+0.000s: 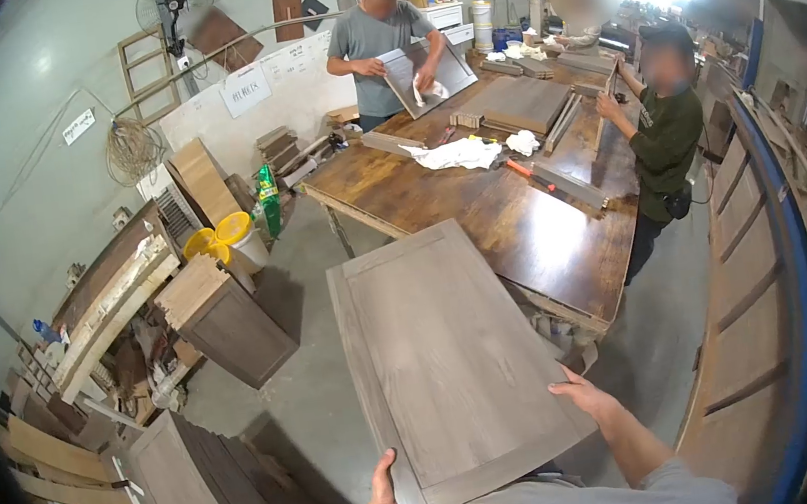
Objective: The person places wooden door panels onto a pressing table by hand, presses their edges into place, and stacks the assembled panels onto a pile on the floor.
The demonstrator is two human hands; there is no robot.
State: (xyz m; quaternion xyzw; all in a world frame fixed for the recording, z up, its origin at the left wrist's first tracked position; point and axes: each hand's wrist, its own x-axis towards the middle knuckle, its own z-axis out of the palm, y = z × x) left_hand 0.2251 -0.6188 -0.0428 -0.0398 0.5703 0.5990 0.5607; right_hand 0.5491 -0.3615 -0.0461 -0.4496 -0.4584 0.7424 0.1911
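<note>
A grey-brown framed wood panel (457,356) is held out in front of my body, its far end near the edge of the brown table. My left hand (383,481) grips its lower left edge, thumb on the edge and fingers mostly hidden. On the right edge, near the lower corner, my right hand (587,396) holds it with the thumb on the face and the other fingers partly under it.
The glossy table (438,207) bears white cloths (457,154), stacked panels (516,102) and wood strips. A person (383,43) wipes a panel behind it; another person (659,120) stands at its right. Panel stacks (192,500) stand lower left, yellow-lidded buckets (235,230) at left.
</note>
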